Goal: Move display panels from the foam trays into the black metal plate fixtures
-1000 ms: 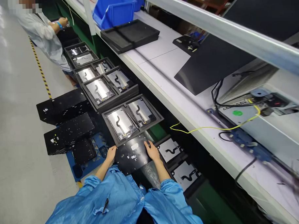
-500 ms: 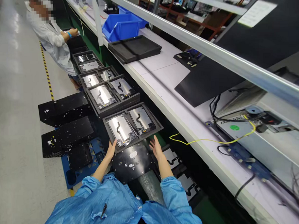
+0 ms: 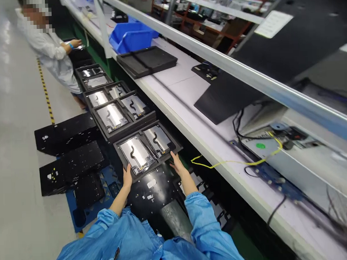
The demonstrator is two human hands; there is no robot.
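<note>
A black tray (image 3: 174,146) with two silvery panels, each crossed by a black flex cable, lies nearest me on the low line. My left hand (image 3: 127,177) grips its near left edge, thumb on top. My right hand (image 3: 177,166) has its fingers at the near right corner, holding the rim. Below the tray sits a black metal plate (image 3: 152,188) with white stickers, uncovered between my forearms in blue sleeves.
Further trays of panels (image 3: 120,111) run up the line toward a person in white (image 3: 52,50). Stacks of black plates (image 3: 69,164) stand on a blue pallet at left. At right a white bench (image 3: 189,95) holds a black mat, cables, empty trays and blue bins.
Both hands left the black plate and moved forward to the nearest tray's near edge, where they now hold it. The camera tilted up a little.
</note>
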